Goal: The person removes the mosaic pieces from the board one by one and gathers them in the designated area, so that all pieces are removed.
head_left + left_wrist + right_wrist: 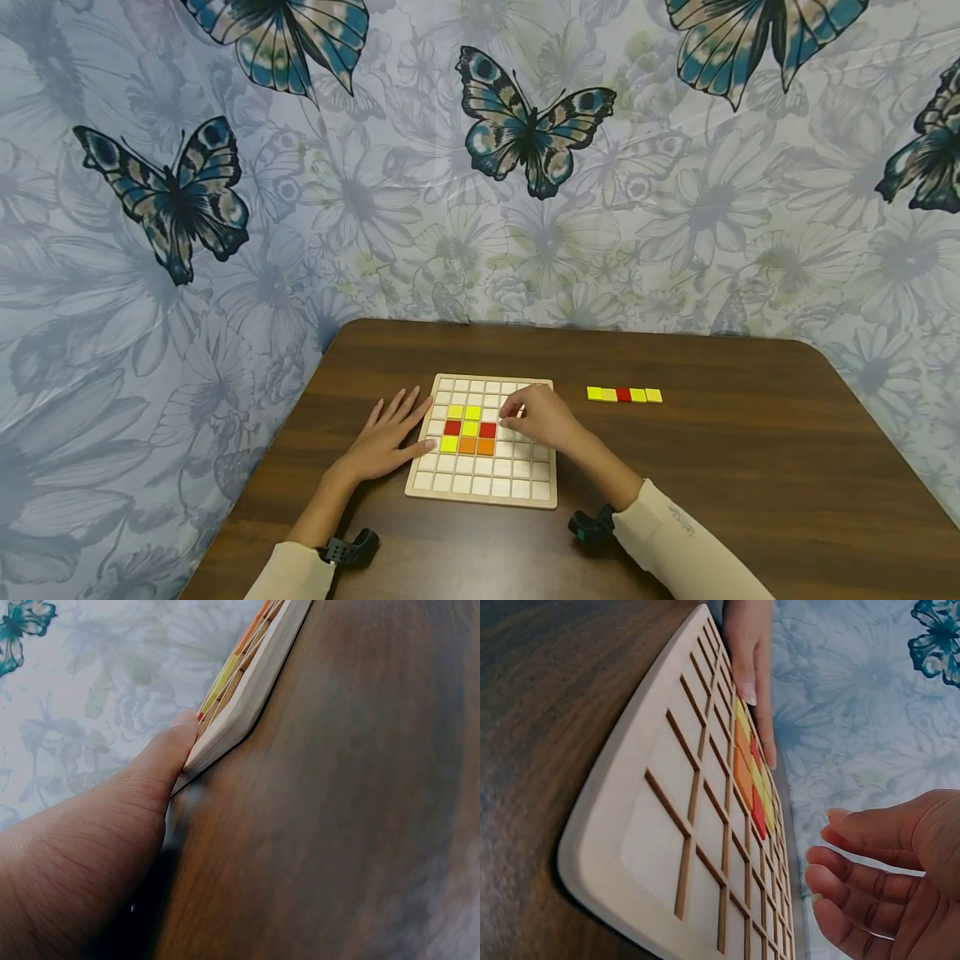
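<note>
A pale wooden grid board lies on the table. Coloured tiles fill part of it: yellow tiles, a red tile at left, another red tile at right, and orange tiles below. My left hand rests along the board's left edge, fingers spread, thumb at the rim. Over the board's upper right part, my right hand has loosely curled fingers beside the coloured tiles. In the right wrist view its thumb lies close to the index finger, with no tile showing between them.
Right of the board, a short row of yellow tiles with a red tile in the middle lies on the brown table. A butterfly-printed cloth hangs behind the table's far edge. Dark bands sit on both wrists.
</note>
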Demonstrator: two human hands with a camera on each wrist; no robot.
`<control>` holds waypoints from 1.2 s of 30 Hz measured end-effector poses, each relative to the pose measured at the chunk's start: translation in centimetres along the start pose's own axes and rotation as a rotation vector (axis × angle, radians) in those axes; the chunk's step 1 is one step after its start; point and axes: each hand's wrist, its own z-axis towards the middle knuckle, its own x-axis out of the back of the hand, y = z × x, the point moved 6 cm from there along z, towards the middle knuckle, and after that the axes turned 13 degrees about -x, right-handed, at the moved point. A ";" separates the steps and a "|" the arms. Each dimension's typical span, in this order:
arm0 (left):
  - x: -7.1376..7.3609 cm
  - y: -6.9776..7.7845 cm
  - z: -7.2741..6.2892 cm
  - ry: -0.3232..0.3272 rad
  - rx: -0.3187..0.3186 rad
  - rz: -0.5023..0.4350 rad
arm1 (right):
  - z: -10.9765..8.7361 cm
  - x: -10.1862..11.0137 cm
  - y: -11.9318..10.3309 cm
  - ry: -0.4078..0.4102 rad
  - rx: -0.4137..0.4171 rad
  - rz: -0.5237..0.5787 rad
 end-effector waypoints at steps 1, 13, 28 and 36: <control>0.0 0.0 0.0 0.001 -0.001 -0.001 | 0.1 -0.2 0.0 -0.002 0.002 -0.007; 0.2 0.2 0.1 0.017 -0.017 -0.003 | 1.2 -2.0 -0.1 -0.046 -0.037 -0.050; 0.1 0.2 0.2 0.007 -0.004 0.009 | 1.9 -2.9 0.6 -0.045 -0.059 -0.076; 0.2 0.3 0.1 0.029 -0.024 0.004 | 2.2 -3.0 0.7 -0.044 -0.068 -0.091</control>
